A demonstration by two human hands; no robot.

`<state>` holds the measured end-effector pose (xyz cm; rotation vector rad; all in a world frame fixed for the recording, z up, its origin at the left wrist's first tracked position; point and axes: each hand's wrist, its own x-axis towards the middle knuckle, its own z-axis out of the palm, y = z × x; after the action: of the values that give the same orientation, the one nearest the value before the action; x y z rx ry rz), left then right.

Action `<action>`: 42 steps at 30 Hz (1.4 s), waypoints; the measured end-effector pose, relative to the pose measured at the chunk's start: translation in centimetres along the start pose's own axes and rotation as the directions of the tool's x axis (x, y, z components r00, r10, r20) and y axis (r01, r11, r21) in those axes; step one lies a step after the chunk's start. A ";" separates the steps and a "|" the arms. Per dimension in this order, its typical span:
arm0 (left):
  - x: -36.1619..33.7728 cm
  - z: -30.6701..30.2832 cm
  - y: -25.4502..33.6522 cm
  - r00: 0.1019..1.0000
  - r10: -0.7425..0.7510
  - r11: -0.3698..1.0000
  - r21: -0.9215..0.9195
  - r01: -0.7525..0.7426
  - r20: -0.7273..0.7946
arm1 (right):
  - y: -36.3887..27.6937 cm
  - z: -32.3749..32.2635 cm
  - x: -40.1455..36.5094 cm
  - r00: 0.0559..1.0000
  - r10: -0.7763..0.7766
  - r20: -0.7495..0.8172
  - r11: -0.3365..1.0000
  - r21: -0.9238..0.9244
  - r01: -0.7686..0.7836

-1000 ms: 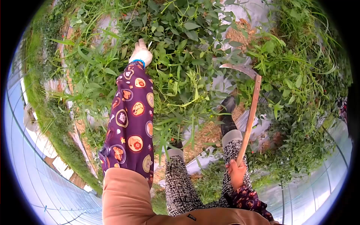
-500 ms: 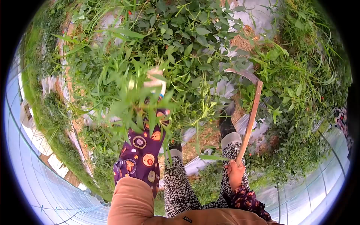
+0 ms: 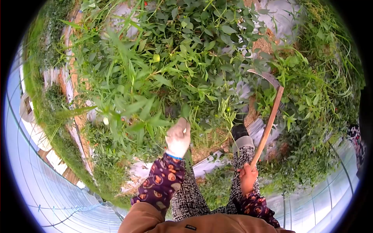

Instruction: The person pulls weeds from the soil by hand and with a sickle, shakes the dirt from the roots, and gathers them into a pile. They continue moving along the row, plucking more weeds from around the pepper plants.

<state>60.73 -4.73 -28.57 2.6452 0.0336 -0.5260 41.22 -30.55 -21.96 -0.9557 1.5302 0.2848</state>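
Observation:
My left hand [image 3: 178, 138], in a white glove with a blue cuff, is at the lower edge of the green plants [image 3: 186, 50]. Its fingers are curled and partly smeared, against leaves and stems; what they hold, if anything, is hidden. A tall leafy stem [image 3: 132, 89] rises to the left of the glove. My bare right hand [image 3: 247, 176] is wrapped round the lower end of a sickle's wooden handle [image 3: 268, 126]. The sickle's curved metal blade [image 3: 266, 78] points left, over the leaves, away from my left hand.
My feet and patterned trousers [image 3: 190, 190] are below the plants, with a dark boot [image 3: 239, 131] on the right. Pale plastic sheeting [image 3: 281, 17] and brown soil [image 3: 263, 44] show between rows. Part of another person's patterned clothing [image 3: 355, 138] is at the far right.
My left hand has moved down and to the right, from among the leaves toward my legs. The sickle and my right hand appear slightly farther right as the view has shifted.

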 end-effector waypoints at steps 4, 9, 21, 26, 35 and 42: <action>-3.1 -4.9 4.5 0.983 -0.018 0.966 -0.251 0.065 0.185 | -1.7 0.3 0.9 0.994 -0.086 -0.061 0.996 0.034 0.088; -5.7 -5.1 4.8 0.925 -0.111 0.935 -0.279 0.221 0.364 | -8.8 4.8 10.8 0.973 -0.229 0.026 0.933 0.291 0.212; -15.5 5.3 5.5 0.936 -0.132 0.919 -0.314 0.239 0.325 | -21.4 17.6 28.5 0.926 -0.134 0.353 0.972 -0.136 0.193; -16.1 7.1 2.5 0.921 -0.152 0.887 -0.362 0.288 0.360 | -16.0 17.6 24.9 0.515 -0.676 0.527 0.184 -0.557 0.810; -16.1 8.3 0.1 0.906 -0.246 0.771 -0.497 0.398 0.345 | -2.4 34.8 21.6 0.700 -0.029 0.713 0.752 -0.446 0.485; -15.9 7.1 -1.7 0.878 -0.341 0.633 -0.608 0.478 0.336 | 5.8 39.3 27.4 0.568 0.263 0.780 0.110 -0.609 0.785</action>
<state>43.29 -5.25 -29.27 1.8333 0.6688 -0.7432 67.44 -11.52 -57.68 -1.8371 -0.0202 1.3527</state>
